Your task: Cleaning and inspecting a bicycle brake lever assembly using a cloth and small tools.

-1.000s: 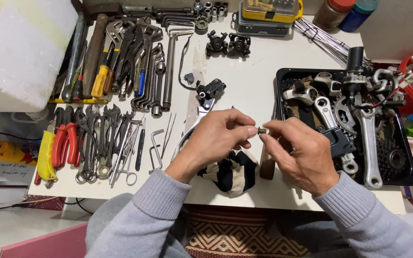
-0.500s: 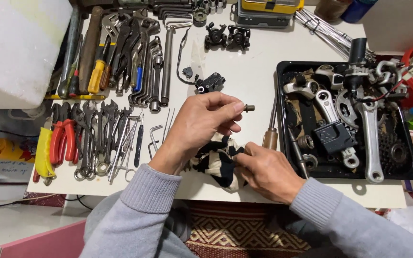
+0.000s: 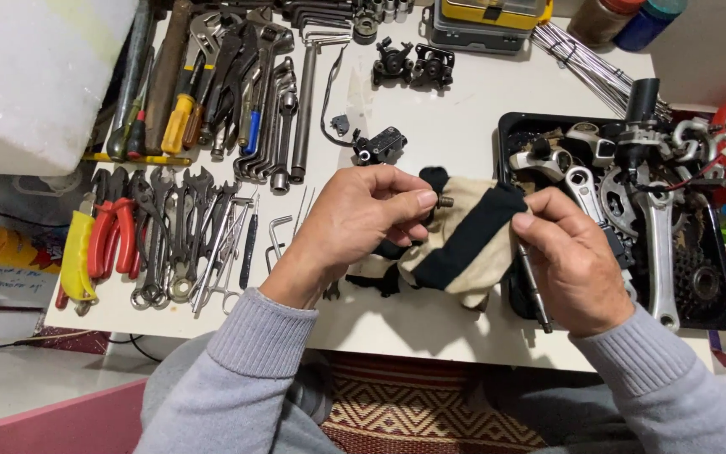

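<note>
Above the near edge of the desk (image 3: 430, 126), a small metal bolt (image 3: 444, 201) is being pinched between the thumb and fingertips of the left hand (image 3: 361, 220). Its long axis is lying roughly level, pointing rightward out of the fingertips toward the right hand (image 3: 571, 261). The bolt is being held against the upper edge of a cream and black rag (image 3: 464, 240), which is being gripped from the other side by the right hand, fingers closed on the cloth. A thin metal rod (image 3: 531, 282) is also being kept in that hand, slanting down toward the desk edge. The bolt is lying just beside the right thumb, with only the fold of rag between them, so the left hand is the nearer of the two. To the right, a black tray (image 3: 720, 286) of bicycle parts is sitting; to the left, rows of wrenches (image 3: 182, 235) and pliers (image 3: 111, 240) are lying well apart from both hands.
</note>
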